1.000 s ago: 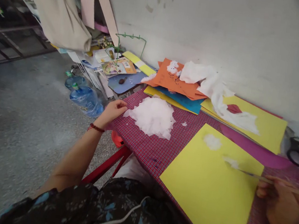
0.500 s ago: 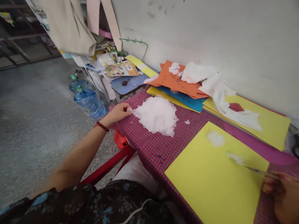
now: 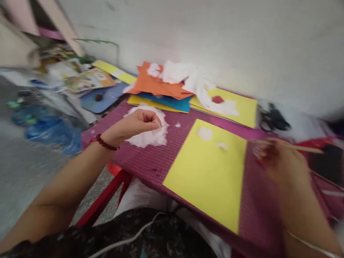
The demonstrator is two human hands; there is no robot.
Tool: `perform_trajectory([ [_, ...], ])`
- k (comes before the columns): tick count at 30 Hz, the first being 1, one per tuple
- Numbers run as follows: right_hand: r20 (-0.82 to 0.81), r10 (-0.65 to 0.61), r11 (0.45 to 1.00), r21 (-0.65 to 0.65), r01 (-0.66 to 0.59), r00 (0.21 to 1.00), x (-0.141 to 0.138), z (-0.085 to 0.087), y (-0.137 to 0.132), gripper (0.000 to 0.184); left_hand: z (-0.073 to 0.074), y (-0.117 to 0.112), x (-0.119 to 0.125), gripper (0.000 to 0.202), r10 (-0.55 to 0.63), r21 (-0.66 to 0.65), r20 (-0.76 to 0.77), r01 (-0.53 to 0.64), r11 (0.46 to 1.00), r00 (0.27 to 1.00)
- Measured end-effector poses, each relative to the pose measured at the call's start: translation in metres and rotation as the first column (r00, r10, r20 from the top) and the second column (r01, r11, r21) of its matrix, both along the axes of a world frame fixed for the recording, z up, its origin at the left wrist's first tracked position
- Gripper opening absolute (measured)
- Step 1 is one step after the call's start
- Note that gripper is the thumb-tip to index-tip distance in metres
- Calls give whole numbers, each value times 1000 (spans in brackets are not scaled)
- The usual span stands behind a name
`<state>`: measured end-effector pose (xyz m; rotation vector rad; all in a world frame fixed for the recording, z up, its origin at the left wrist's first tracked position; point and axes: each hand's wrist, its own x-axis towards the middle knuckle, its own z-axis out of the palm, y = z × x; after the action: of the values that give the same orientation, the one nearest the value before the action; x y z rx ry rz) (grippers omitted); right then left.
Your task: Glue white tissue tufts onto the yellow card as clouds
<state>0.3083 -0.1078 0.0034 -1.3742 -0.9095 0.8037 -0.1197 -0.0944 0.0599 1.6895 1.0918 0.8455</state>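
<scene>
**Gripping a thin stick (image 3: 308, 149) beside a yellow sheet (image 3: 209, 179)**

Holding the stick in the right hand (image 3: 283, 159), with fingers wrapped about its shaft, near the sheet's right edge. Having the left hand (image 3: 138, 124) over a pile of white scraps (image 3: 146, 139), with fingers curled toward the thumb; too blurred to make out whether pinching anything or touching the pile. Sitting at a purplish-red checked tablecloth (image 3: 162, 159), with the sheet flat on it, right of the pile. Seeing on the sheet a rounded white patch (image 3: 205, 133) near the far left corner, with a smaller white blob (image 3: 222, 146) just to its right. Facing, farther back, orange sheets (image 3: 158, 87) stacked on a blue sheet (image 3: 176, 102), under crumpled white paper (image 3: 178, 72).
</scene>
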Motion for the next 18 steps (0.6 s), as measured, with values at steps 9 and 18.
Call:
perform_trajectory([
  [9, -33, 254, 967, 25, -253, 967, -10, 0, -11, 29, -33, 56, 172, 7, -229, -120, 245, 263, 957, 942],
  [18, 56, 202, 972, 109, -207, 978, -25, -28, -16, 26, -63, 56, 176, 10, -226, -177, 166, 255, 951, 960],
])
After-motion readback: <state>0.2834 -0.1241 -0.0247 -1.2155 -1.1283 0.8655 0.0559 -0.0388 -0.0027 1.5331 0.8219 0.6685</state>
